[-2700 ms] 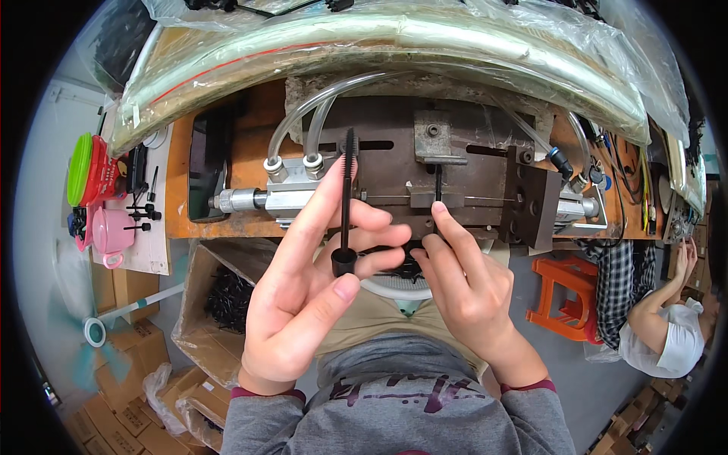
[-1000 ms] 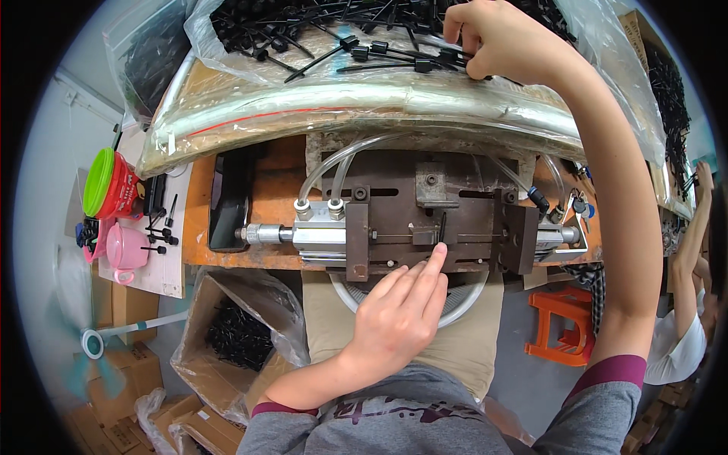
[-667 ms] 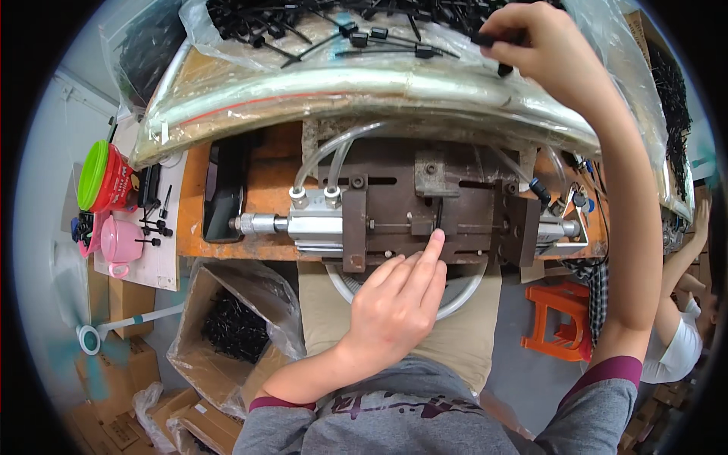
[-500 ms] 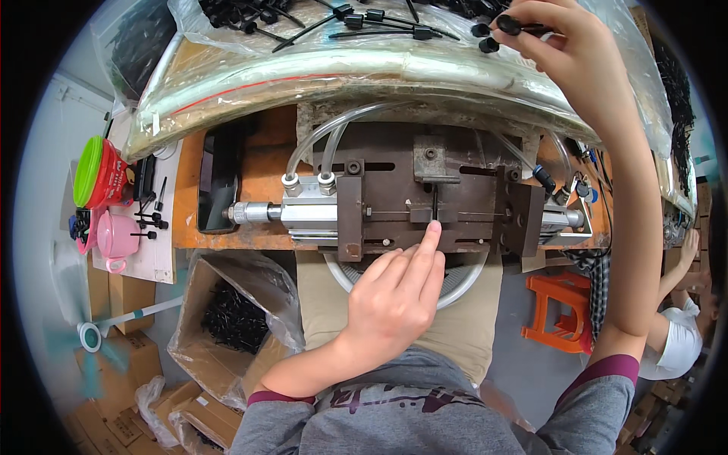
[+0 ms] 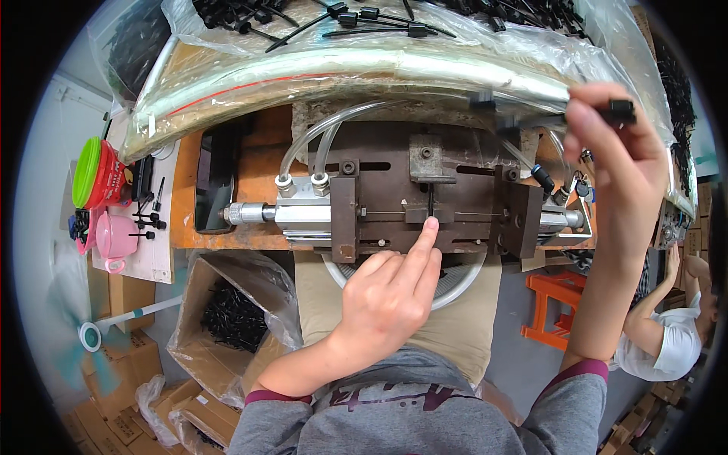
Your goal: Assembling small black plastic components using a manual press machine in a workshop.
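My left hand (image 5: 390, 287) rests over the front of a dark metal fixture (image 5: 383, 152), its index fingertip on the near end of a thin black stem (image 5: 431, 199). The stem lies upright in the picture in a small holder block, below a bolted metal bracket (image 5: 426, 161). The other fingers are loosely extended and hold nothing. My right hand (image 5: 629, 152) is raised over the fixture's right end, closed on several black stemmed plastic parts (image 5: 622, 112). Motion blur smears those parts, and their exact number is unclear.
A plastic-covered ledge bears a heap of black stemmed parts (image 5: 379, 29). Silver air cylinders (image 5: 303, 216) with clear hoses flank the fixture. At left are a phone (image 5: 218, 182) and pink cup (image 5: 115, 233); below, a carton (image 5: 189, 334) of black parts. An orange stool (image 5: 552, 307) and another person (image 5: 663, 341) are at right.
My right hand has come down from the heap toward the fixture's right side, carrying the black parts. My left hand keeps its fingertip at the stem. The other person's arm has shifted.
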`<state>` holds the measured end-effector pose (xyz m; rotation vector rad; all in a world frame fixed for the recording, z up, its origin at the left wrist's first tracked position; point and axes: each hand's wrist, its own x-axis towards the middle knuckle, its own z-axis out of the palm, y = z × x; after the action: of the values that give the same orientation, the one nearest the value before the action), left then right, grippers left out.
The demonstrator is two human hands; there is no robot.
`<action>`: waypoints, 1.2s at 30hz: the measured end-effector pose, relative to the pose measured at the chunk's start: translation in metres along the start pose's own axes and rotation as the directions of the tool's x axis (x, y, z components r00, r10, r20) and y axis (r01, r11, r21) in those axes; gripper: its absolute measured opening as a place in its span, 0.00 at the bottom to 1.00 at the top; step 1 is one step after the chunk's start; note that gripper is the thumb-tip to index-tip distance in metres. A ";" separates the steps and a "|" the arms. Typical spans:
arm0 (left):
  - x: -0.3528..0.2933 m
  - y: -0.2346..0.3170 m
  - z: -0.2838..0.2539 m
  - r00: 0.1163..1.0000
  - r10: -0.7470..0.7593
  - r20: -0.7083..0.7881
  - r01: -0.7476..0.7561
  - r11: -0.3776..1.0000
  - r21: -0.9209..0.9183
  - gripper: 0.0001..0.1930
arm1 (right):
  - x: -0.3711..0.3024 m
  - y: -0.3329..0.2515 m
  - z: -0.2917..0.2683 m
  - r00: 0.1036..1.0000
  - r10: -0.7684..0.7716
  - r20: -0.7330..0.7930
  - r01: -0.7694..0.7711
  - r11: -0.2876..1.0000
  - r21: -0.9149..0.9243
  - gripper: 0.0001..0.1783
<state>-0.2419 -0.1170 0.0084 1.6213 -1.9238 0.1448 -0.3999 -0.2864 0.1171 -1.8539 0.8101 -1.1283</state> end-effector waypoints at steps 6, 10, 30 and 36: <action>0.001 0.000 -0.007 0.994 -0.076 0.077 0.086 0.988 -0.125 0.17 | -0.031 0.000 -0.003 0.938 0.246 0.245 -0.317 0.895 0.315 0.09; 0.010 0.003 -0.031 0.958 -0.253 0.133 0.282 0.763 -0.582 0.24 | -0.048 0.006 0.003 0.877 0.328 0.352 -0.451 0.815 0.364 0.07; -0.008 -0.001 0.000 0.999 -0.037 0.014 0.038 0.994 -0.106 0.14 | -0.077 0.017 0.003 0.939 0.326 0.108 -0.343 0.879 0.332 0.08; 0.000 0.000 0.001 1.000 -0.009 -0.004 0.008 0.999 -0.037 0.14 | -0.082 0.014 0.003 0.935 0.340 0.102 -0.354 0.871 0.340 0.09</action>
<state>-0.2424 -0.1179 0.0076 1.6037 -1.9054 0.1086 -0.4316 -0.2245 0.0712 -1.3605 0.8172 -0.9320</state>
